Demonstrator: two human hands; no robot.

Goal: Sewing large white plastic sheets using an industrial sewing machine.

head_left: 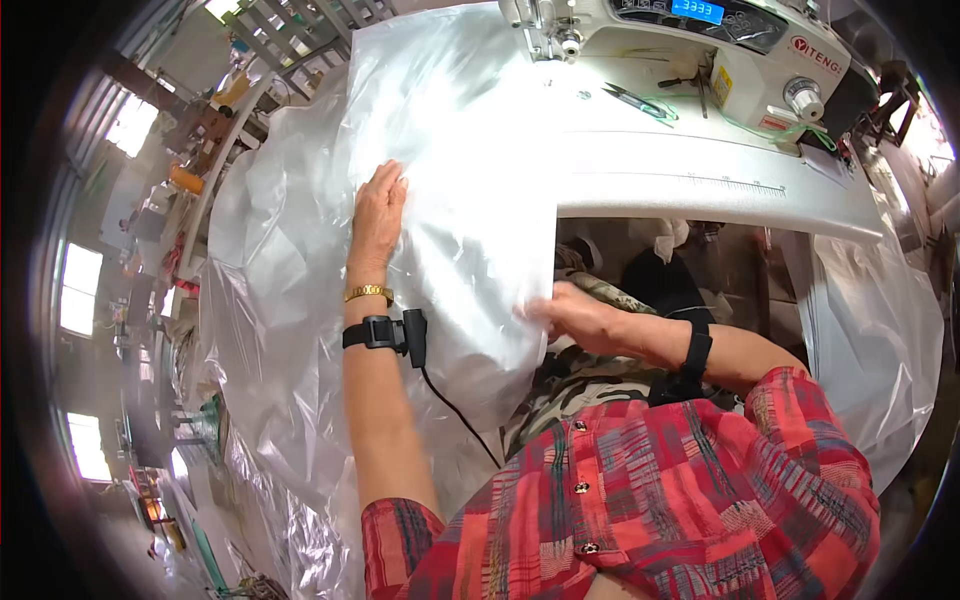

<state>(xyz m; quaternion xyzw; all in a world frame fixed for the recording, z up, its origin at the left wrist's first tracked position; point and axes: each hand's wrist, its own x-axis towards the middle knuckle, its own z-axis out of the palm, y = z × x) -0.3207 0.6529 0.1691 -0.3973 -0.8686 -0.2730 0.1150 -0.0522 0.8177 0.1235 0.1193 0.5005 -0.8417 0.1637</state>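
Note:
A large sheet of shiny, whitish translucent plastic (450, 240) covers the left part of the sewing table and hangs over its front edge. My left hand (378, 215) lies flat on the sheet, fingers stretched forward and close side by side. At the sheet's right edge, below the table front, my right hand (570, 312) is closed on the plastic; its fingertips are a little blurred. Beyond the sheet's far right corner stands the head of a white sewing machine (735, 40), its needle area (550, 40) brightly lit.
Thread snips (640, 103) with a green cord lie on the machine bed (640, 150), near a small dark tool (690, 82). More plastic sheeting (870, 330) hangs at the right. A black cable (455, 410) runs from my left wrist strap across the sheet.

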